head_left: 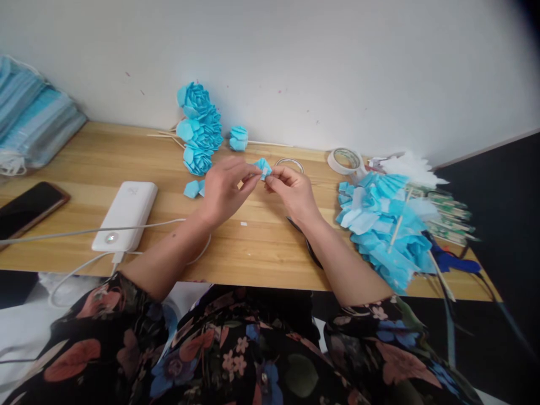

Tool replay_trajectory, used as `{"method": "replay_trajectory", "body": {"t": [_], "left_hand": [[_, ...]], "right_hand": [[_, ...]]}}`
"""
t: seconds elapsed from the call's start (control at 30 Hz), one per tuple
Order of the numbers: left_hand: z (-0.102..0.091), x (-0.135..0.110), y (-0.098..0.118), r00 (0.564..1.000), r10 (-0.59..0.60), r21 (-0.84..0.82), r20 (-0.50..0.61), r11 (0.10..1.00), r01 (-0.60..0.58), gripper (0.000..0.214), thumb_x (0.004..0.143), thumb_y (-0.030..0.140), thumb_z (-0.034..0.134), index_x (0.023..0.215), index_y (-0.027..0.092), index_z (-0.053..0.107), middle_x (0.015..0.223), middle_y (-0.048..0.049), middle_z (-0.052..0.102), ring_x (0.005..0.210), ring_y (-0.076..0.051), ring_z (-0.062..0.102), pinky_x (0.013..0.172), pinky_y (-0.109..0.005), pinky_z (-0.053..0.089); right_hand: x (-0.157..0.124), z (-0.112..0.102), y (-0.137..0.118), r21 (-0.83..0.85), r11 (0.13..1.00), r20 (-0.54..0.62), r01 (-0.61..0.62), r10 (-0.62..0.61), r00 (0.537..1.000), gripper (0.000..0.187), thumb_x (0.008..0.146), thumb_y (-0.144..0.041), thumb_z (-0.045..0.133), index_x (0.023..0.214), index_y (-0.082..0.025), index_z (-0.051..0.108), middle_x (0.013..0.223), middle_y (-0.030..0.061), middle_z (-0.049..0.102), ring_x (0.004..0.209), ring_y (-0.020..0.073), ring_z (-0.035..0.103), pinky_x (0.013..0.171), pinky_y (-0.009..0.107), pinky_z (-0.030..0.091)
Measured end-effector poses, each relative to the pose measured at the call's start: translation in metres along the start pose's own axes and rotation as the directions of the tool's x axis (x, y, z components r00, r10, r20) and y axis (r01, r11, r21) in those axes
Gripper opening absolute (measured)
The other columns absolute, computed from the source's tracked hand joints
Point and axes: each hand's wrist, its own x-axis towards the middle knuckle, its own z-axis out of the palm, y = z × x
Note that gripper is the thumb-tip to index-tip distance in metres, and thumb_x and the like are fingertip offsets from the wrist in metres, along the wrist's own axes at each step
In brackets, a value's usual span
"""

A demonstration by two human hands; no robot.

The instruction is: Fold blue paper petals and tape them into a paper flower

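Between my two hands, over the middle of the table, is a small blue paper petal (pixel 262 166) with a whitish patch on it. The fingertips of my left hand (pixel 230 185) pinch its left side. On its right edge my right hand (pixel 293 191) is closed in a pinch too. Behind them lies a small blue paper bud (pixel 238 138) on a thin stick (pixel 270 144). Several full blue paper roses (pixel 198 132) are grouped near the wall. Loose blue petals (pixel 192 189) lie left of my left hand, partly hidden by it. Scissors (pixel 289 164) lie partly behind my right hand.
At right a heap of blue crepe paper (pixel 379 225) lies beside a tape roll (pixel 346 162) and a blue glue gun (pixel 455 262). At left are a white power bank (pixel 125 216) with cables, a phone (pixel 31 209) and packed face masks (pixel 37 118). A wall (pixel 295 67) bounds the back.
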Motion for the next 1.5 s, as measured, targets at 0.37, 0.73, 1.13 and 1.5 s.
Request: {"method": "replay_trajectory", "body": {"t": [0.37, 0.73, 1.13, 1.5], "left_hand": [[0.0036, -0.0026, -0.0055, 1.000, 0.027, 0.060, -0.015, 0.998, -0.026, 0.020, 0.100, 0.038, 0.070, 0.090, 0.025, 0.081, 0.074, -0.0049, 0.069, 0.075, -0.021, 0.061, 0.073, -0.036, 0.043], [0.0053, -0.0031, -0.0065, 0.992, 0.105, 0.101, -0.062, 0.990, -0.099, 0.021, 0.101, 0.035, 0.070, 0.088, 0.022, 0.079, 0.071, -0.0030, 0.068, 0.072, -0.019, 0.061, 0.069, -0.033, 0.042], [0.0064, -0.0015, -0.0040, 0.999, 0.032, -0.048, -0.042, 0.998, -0.034, 0.015, 0.095, 0.021, 0.067, 0.087, 0.022, 0.079, 0.069, -0.0006, 0.067, 0.065, -0.016, 0.058, 0.067, -0.032, 0.043], [0.0047, -0.0022, -0.0056, 1.000, 0.008, -0.019, -0.004, 1.000, -0.008, 0.015, 0.098, 0.031, 0.073, 0.086, 0.024, 0.080, 0.069, -0.0019, 0.064, 0.069, -0.019, 0.056, 0.070, -0.035, 0.039]], "right_hand": [[-0.0029, 0.0038, -0.0022, -0.042, 0.998, 0.001, 0.037, -0.037, 0.999, 0.015, 0.077, -0.036, 0.076, 0.085, -0.023, 0.076, 0.073, -0.0044, 0.070, 0.067, 0.0111, 0.062, 0.070, 0.029, 0.054], [-0.0032, 0.0041, -0.0046, -0.086, 0.994, 0.008, 0.066, -0.066, 0.998, 0.015, 0.076, -0.036, 0.073, 0.082, -0.022, 0.075, 0.070, -0.0043, 0.068, 0.065, 0.0105, 0.059, 0.068, 0.028, 0.048], [-0.0033, 0.0020, -0.0010, -0.161, 0.981, 0.016, 0.110, -0.109, 0.994, 0.013, 0.079, -0.037, 0.069, 0.080, -0.024, 0.071, 0.075, -0.0018, 0.069, 0.069, 0.0131, 0.058, 0.069, 0.031, 0.050], [-0.0043, 0.0027, -0.0039, -0.196, 0.971, 0.026, 0.138, -0.136, 0.990, 0.007, 0.082, -0.028, 0.067, 0.081, -0.023, 0.072, 0.075, -0.0020, 0.068, 0.068, 0.0138, 0.057, 0.068, 0.031, 0.048]]}}
